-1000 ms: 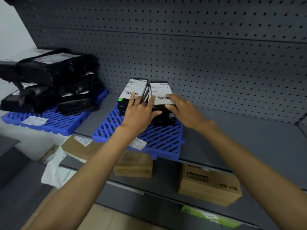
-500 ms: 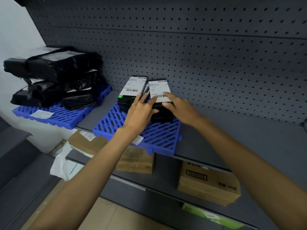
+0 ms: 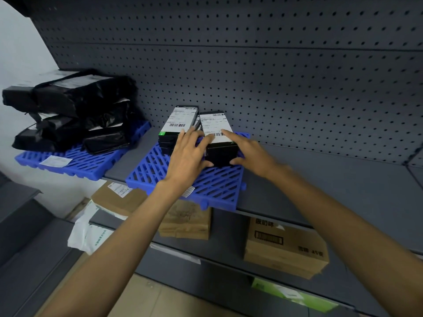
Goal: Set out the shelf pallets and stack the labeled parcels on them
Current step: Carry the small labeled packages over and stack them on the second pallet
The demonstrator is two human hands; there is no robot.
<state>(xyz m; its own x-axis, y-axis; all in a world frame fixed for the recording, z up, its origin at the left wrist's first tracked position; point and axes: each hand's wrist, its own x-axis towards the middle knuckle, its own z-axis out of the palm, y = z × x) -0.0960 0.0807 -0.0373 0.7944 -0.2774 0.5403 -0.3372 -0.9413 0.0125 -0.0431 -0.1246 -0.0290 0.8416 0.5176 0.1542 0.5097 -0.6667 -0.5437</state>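
Two blue slatted pallets lie on the grey shelf. The left pallet (image 3: 87, 161) carries a heap of black bagged parcels (image 3: 75, 110). On the middle pallet (image 3: 215, 186) stand two black boxes with white barcode labels, side by side. My left hand (image 3: 187, 156) grips the left side of the right labeled box (image 3: 219, 154), thumb at its front lower edge. My right hand (image 3: 254, 154) holds its right side, forefinger on the label and thumb at the front corner. The left labeled box stack (image 3: 180, 118) stands just behind my left fingers.
A grey pegboard wall (image 3: 297, 88) backs the shelf. Bare shelf surface (image 3: 343, 179) runs to the right of the middle pallet. On the lower shelf sit a brown carton (image 3: 283, 248), two brown paper parcels (image 3: 185, 220) and a white bag (image 3: 89, 234).
My hands went from lying flat on top of the two boxes to clasping the right box at its sides and front. The camera drew closer.
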